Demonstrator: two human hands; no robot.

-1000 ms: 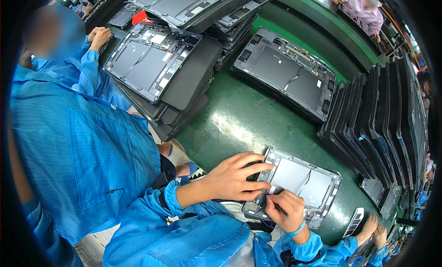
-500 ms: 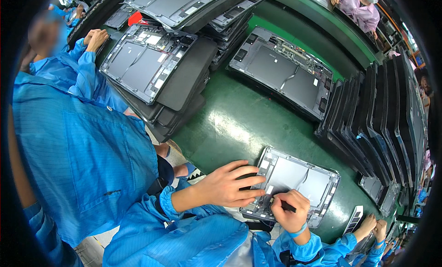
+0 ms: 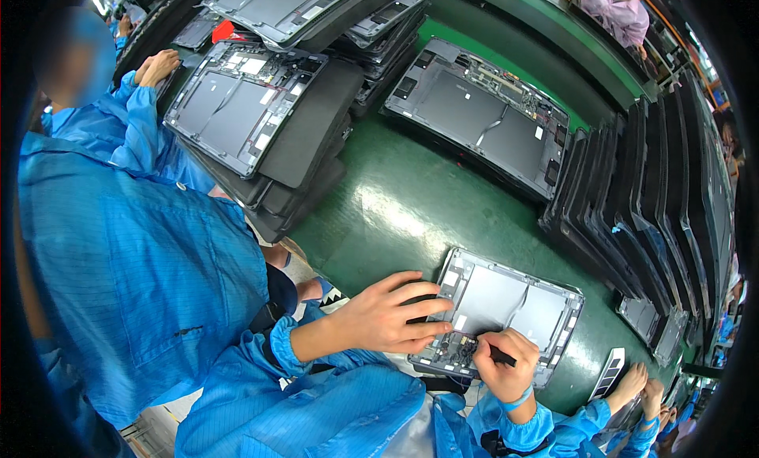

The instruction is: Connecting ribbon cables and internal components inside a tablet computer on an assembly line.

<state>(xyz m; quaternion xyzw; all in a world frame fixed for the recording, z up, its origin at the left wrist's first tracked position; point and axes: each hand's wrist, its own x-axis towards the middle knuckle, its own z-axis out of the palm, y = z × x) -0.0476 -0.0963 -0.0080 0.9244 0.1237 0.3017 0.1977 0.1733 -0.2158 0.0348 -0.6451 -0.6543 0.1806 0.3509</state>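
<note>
Left hand [image 3: 385, 316] spread flat on the open tablet chassis [image 3: 506, 300], steadying it near the green tabletop [image 3: 379, 213] edge; right hand [image 3: 498, 363] pinches a dark tool [image 3: 502, 355] over the circuit board [image 3: 452, 349].

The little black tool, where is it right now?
In the head view it is low and right of centre, gripped in the right hand, its tip on the open tablet shell beside the left hand.

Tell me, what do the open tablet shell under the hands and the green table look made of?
The tablet shell looks like matte grey metal, perhaps aluminium: flat, dull, with a thin rim. The green table seems covered in a smooth, glossy mat, rubber or vinyl, since lamps glare off it. The right hand grips a dark, slim tool, material unclear.
</note>
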